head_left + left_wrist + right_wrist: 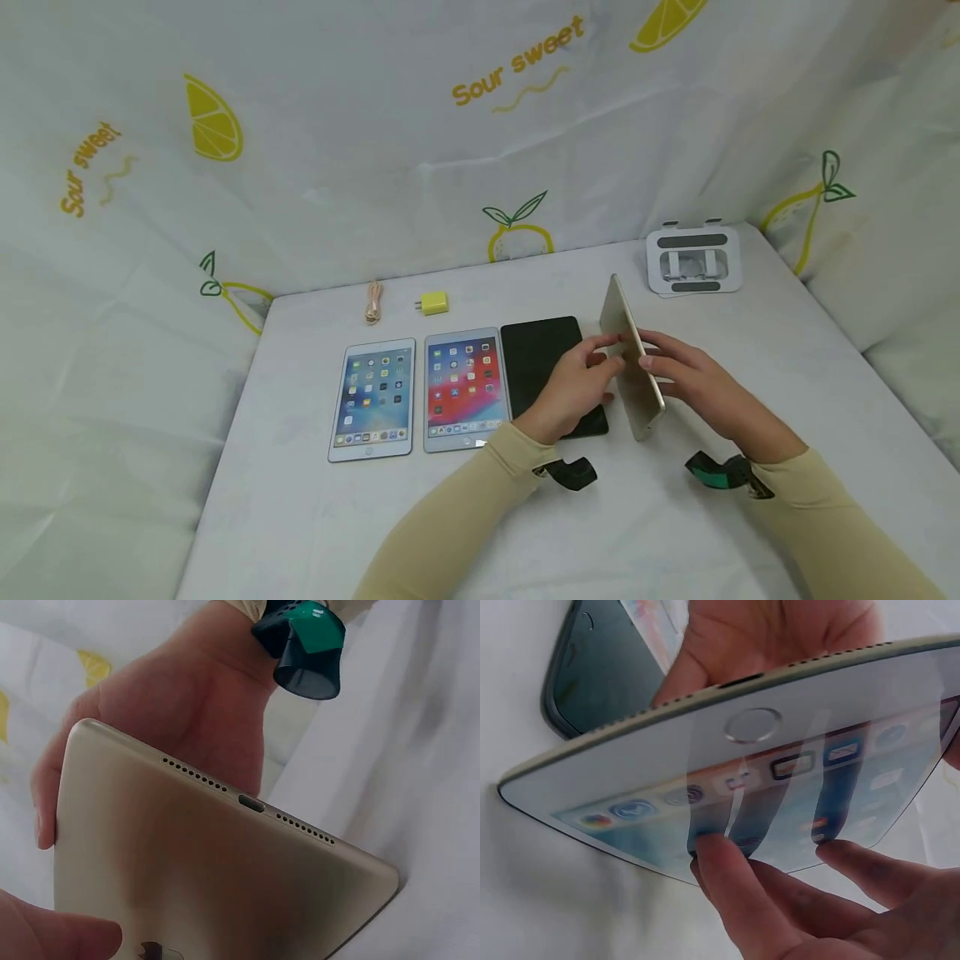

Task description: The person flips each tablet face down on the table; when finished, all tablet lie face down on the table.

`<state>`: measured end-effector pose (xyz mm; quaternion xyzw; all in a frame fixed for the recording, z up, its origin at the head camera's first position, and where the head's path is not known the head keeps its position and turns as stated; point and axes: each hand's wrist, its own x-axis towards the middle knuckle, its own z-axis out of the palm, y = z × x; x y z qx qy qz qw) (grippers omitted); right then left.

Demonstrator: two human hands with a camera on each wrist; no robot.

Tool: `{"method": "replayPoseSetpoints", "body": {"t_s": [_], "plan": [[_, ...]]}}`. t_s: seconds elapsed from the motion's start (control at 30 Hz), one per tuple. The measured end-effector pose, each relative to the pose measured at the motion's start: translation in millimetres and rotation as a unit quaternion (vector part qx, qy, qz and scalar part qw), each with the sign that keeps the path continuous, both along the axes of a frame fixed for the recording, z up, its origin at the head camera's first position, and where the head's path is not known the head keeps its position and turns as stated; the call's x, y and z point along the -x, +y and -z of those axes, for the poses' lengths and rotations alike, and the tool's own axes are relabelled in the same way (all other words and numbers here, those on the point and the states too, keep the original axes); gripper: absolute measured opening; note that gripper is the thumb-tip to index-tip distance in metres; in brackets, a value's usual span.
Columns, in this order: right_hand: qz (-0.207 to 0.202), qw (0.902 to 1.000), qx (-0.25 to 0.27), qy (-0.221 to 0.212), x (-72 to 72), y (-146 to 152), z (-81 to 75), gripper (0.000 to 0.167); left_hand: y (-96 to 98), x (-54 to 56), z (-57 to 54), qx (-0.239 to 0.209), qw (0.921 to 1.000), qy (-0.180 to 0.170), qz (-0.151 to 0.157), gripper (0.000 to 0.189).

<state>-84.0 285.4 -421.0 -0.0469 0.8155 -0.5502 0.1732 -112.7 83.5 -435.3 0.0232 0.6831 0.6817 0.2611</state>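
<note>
A pale gold-backed tablet (632, 367) stands on its long edge, tilted, between both hands. My left hand (573, 379) is at its back, index finger reaching forward; the left thumb (67, 934) lies near the logo. On the lit screen side (840, 780), my right hand (693, 379) touches the glass with its fingertips (720, 851), its thumb at the upper edge. The home button (754, 725) and the charging port (251, 803) are on the near short end. A black tablet (543, 354) lies under and beyond my left hand, which hides part of it.
Two white tablets with lit screens, one at far left (372, 400) and one nearer the middle (467, 387), lie flat. Behind them are a coiled cable (373, 303) and a yellow charger plug (433, 302). A white stand (693, 258) is at the back right.
</note>
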Motion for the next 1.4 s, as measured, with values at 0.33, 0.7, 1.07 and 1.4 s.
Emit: {"method": "replayPoseSetpoints", "body": {"t_s": [0.33,0.7,1.07,1.4], "plan": [[0.01,0.9979,-0.05,0.04,-6.3,30.0,-11.5,0.065,6.8,-0.3,6.9,0.033,0.999,0.017,0.025,0.039],[0.028,0.9963,-0.048,0.066,-9.8,58.6,-10.3,0.06,11.8,-1.8,7.8,0.067,0.9958,0.032,0.053,0.042],[0.062,0.9938,-0.087,0.028,-1.7,74.8,2.1,0.064,11.5,-2.6,6.4,0.118,0.9914,0.042,0.038,0.049],[0.072,0.9854,-0.154,0.006,3.4,74.6,17.2,0.064,6.7,-2.4,4.2,0.129,0.99,0.041,0.041,0.054]]}}
